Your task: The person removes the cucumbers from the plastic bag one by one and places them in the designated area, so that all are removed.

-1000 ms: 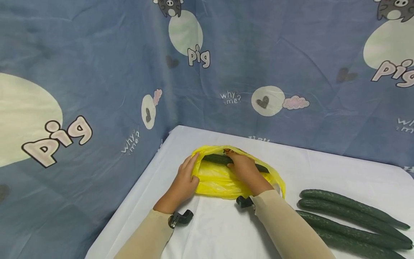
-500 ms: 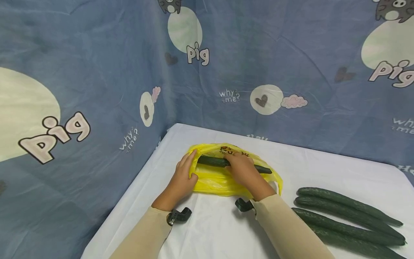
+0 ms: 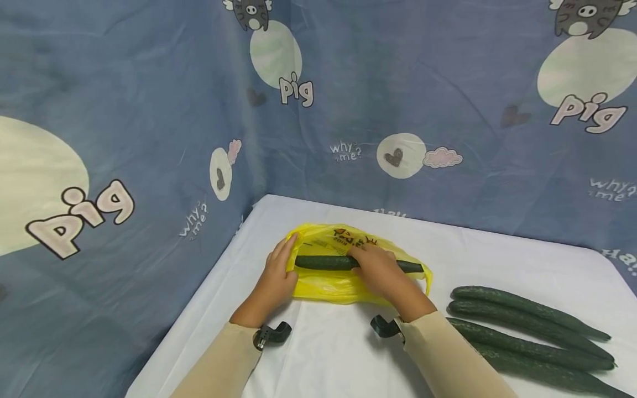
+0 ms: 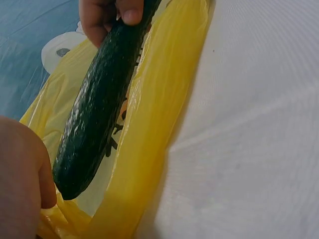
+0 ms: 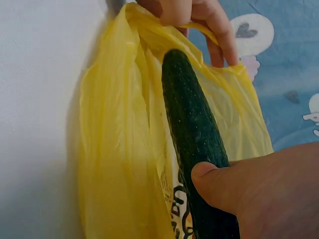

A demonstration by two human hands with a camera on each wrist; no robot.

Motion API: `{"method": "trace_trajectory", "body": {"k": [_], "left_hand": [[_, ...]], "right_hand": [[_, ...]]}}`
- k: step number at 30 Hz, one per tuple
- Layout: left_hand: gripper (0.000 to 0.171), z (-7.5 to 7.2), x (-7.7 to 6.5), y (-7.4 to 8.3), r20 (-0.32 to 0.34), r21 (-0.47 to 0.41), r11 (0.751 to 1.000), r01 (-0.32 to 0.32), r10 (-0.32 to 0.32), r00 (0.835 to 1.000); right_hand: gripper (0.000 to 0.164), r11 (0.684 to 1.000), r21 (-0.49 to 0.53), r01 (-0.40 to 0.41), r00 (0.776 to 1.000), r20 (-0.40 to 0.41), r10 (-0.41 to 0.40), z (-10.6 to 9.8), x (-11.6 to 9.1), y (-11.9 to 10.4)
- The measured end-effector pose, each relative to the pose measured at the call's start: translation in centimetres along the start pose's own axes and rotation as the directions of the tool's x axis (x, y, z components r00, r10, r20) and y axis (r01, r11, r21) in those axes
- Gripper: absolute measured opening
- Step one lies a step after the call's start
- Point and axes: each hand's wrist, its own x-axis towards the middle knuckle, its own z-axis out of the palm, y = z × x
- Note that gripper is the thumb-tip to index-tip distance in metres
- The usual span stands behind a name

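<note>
In the head view a yellow plastic bag (image 3: pixel 328 290) lies on its side with its mouth spread toward me. My left hand (image 3: pixel 276 273) holds the left edge of that mouth, fingers around the back of the film. A dark green cucumber (image 3: pixel 323 262) lies across the opening, gripped near its middle by my right hand (image 3: pixel 385 271). The right wrist view shows the thumb pressed along the cucumber (image 5: pixel 192 119), whose rounded end points at the left hand (image 5: pixel 214 25) on the bag rim. Printing shows on the bag's far inner wall.
Several more cucumbers (image 3: pixel 527 323) lie side by side at the right on the white cloth (image 3: pixel 328 354) covering the table. Blue printed fabric (image 3: pixel 348 72) hangs behind the table and along its left side.
The cucumber has come nearer to me and a little left in the bag's mouth, so more of it shows. More printing on the bag is visible. Both hands keep their hold.
</note>
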Motion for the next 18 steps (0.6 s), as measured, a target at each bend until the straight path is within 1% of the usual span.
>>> {"method": "trace_trajectory", "body": {"k": [4,8,12,16,18], "left_hand": [[0.089,-0.2,-0.1,-0.2,0.006,0.000,1.000,-0.019,0.019,1.000],[0.084,-0.3,-0.2,-0.3,0.015,-0.024,0.999,-0.025,0.025,1.000],[0.082,-0.1,0.0,-0.2,0.009,-0.068,0.997,-0.034,0.034,0.999],[0.084,0.1,0.2,-0.2,-0.004,-0.097,0.995,-0.036,0.036,0.999],[0.078,0.1,0.2,-0.1,-0.009,-0.102,0.994,-0.047,0.046,0.999]], "right_hand": [[0.040,0.999,-0.005,0.042,0.999,-0.017,-0.042,0.0,-0.6,-0.1],[0.041,0.998,0.018,0.053,0.998,-0.021,-0.053,-0.3,-1.3,-0.2],[0.042,0.997,0.035,0.067,0.996,-0.056,-0.065,-0.6,-2.1,-0.4],[0.046,0.996,0.048,0.074,0.994,-0.088,-0.070,-1.2,-2.9,-0.9],[0.046,0.995,0.059,0.081,0.993,-0.094,-0.075,-1.6,-3.3,-1.3]]}}
